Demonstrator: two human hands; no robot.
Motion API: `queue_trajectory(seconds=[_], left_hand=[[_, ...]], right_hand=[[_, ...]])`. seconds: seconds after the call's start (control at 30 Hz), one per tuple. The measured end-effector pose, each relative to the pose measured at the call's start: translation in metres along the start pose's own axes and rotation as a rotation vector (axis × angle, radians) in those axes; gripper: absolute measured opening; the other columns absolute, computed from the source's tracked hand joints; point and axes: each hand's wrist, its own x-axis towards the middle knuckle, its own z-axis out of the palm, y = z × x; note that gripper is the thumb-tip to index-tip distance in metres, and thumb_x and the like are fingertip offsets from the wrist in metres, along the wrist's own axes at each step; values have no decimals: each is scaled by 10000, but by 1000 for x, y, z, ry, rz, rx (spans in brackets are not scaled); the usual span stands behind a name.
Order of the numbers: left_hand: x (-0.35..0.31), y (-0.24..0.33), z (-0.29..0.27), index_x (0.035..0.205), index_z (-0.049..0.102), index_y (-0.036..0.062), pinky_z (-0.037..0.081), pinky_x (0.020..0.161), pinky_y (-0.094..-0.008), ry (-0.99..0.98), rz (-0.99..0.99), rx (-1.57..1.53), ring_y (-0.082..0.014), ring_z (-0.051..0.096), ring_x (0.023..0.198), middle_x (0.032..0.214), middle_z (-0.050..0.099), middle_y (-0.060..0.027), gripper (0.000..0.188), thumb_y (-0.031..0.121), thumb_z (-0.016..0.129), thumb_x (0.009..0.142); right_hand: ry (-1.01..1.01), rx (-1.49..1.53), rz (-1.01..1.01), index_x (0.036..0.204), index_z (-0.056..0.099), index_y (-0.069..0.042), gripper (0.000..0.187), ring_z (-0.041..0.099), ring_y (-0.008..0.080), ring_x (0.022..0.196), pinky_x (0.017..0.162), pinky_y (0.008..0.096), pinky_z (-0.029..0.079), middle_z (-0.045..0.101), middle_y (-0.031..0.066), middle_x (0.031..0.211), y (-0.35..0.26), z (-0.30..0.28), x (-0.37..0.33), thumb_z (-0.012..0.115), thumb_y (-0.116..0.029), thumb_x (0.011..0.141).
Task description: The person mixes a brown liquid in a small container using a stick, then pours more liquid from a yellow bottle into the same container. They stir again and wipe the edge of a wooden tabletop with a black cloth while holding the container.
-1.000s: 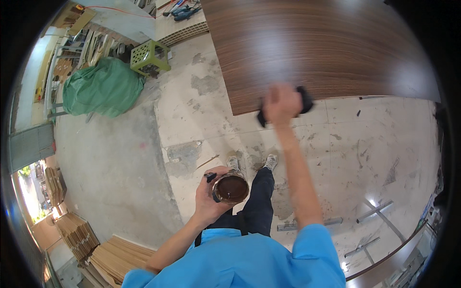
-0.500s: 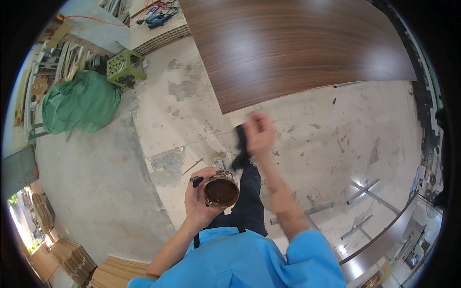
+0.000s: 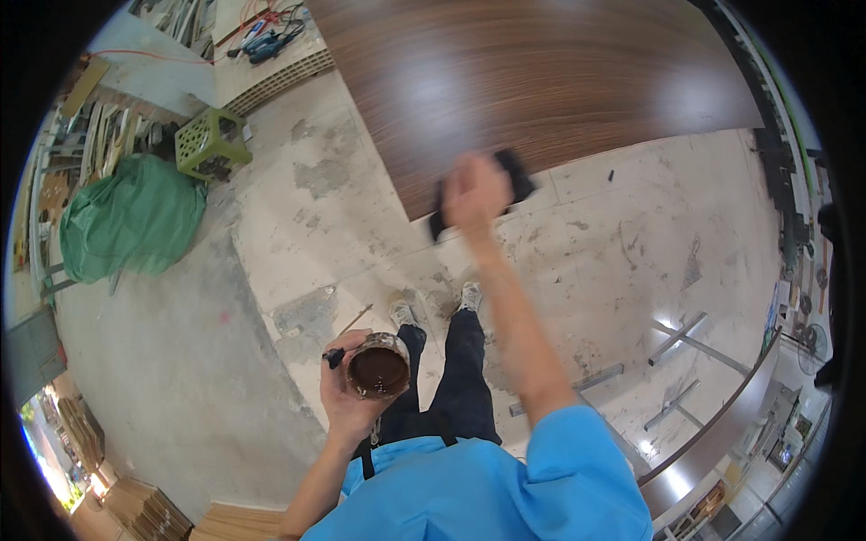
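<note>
Left grip (image 3: 350,397) curls round brown-filled jar (image 3: 379,371); right grip (image 3: 478,191) clutches black cloth (image 3: 518,176), wood-grain panel (image 3: 532,81) below; work seems unfinished.

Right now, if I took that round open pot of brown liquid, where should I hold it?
Probably grip the round pot by its outer wall, below the rim, coming from the person's right: the left hand covers its left side, leaving the right side bare. Its top is open with brown liquid inside, so keeping it level seems wise.
</note>
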Motion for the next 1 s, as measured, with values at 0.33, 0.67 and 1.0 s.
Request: queue_trajectory(seconds=[0.33, 0.67, 1.0], left_hand=[[26, -3, 2, 1398, 540, 55, 507, 1131, -456, 3, 97, -59, -302, 588, 1315, 1427, 556, -168, 897, 87, 1038, 652], [33, -5, -13, 1401, 521, 52, 520, 1127, -459, -10, 67, 19, -300, 589, 1320, 1412, 554, -154, 884, 36, 1018, 671], [42, 16, -1, 1390, 529, 59, 520, 1129, -434, -46, -32, -110, -283, 579, 1332, 1437, 550, -153, 880, 26, 1020, 661]], right_hand=[[181, 104, 257, 1090, 687, -77, 145, 717, 389, 929, 785, 467, 568, 728, 143, 1025, 71, -25, 32, 661, -209, 1037], [127, 41, 187, 1080, 700, -110, 159, 708, 356, 893, 747, 445, 538, 728, 118, 999, 51, -12, 13, 711, -226, 972], [-449, 834, 467, 1139, 682, -57, 131, 730, 334, 761, 685, 374, 571, 723, 162, 926, -171, -8, -115, 707, -79, 1012]])
